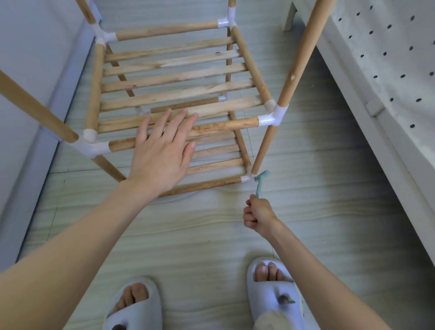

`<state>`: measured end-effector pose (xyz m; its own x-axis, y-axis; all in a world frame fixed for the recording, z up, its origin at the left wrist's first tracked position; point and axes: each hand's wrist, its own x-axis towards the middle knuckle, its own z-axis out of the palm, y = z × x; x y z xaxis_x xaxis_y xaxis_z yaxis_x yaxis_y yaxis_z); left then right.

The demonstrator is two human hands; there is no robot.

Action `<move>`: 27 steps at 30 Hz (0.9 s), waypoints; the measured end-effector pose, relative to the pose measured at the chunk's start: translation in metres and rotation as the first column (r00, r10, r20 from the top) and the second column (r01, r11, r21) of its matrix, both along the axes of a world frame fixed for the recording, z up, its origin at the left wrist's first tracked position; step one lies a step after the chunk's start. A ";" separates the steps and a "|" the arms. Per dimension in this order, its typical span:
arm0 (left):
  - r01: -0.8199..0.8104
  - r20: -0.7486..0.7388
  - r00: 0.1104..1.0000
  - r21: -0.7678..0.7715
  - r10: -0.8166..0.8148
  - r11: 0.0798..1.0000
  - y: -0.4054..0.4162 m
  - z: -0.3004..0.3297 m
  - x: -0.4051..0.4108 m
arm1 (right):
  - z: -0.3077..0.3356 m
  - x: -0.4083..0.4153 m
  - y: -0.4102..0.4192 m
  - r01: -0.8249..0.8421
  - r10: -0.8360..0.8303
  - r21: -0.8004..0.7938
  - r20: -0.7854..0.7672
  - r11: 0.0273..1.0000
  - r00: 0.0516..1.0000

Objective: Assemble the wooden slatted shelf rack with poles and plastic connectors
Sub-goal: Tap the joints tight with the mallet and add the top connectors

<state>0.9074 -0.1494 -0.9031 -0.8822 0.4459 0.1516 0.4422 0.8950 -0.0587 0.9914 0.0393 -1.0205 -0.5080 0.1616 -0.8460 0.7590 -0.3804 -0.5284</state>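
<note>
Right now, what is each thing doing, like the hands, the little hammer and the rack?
left hand: open, fingers straight, lying on the rack's front pole
right hand: gripping the green mallet's handle
green mallet: head at the bottom corner connector
bottom corner connector: joined to its poles
shelf rack: standing on the floor, two slatted shelves fitted

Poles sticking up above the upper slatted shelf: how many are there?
4, one rising from each corner: back-left pole, back-right pole, front-right pole, front-left pole. None seems hidden.
</note>
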 end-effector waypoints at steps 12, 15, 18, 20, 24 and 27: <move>0.075 -0.088 0.996 0.524 -0.033 0.849 -0.082 0.006 0.037 | 0.035 0.011 -0.017 -0.006 0.064 0.244 -0.230 0.970 0.971; -0.051 -0.038 0.995 0.588 0.091 0.807 -0.117 -0.007 0.053 | 0.054 -0.004 -0.026 0.102 -0.030 0.191 -0.347 0.976 0.937; -0.259 0.156 0.963 0.759 0.220 0.598 -0.127 -0.003 0.046 | 0.090 -0.020 -0.032 0.216 -0.289 -0.237 -0.339 0.947 0.895; -0.271 0.217 0.962 0.810 0.163 0.520 -0.120 0.008 0.032 | 0.117 -0.036 -0.032 0.319 -0.489 -0.554 -0.189 0.769 0.851; -0.306 0.246 0.951 0.838 0.187 0.452 -0.104 0.013 0.008 | 0.160 -0.072 -0.026 0.421 -0.633 -0.657 -0.113 0.625 0.766; -0.286 0.215 0.957 0.802 0.193 0.524 -0.097 0.011 0.004 | 0.166 -0.093 -0.018 0.415 -0.644 -0.656 -0.144 0.631 0.751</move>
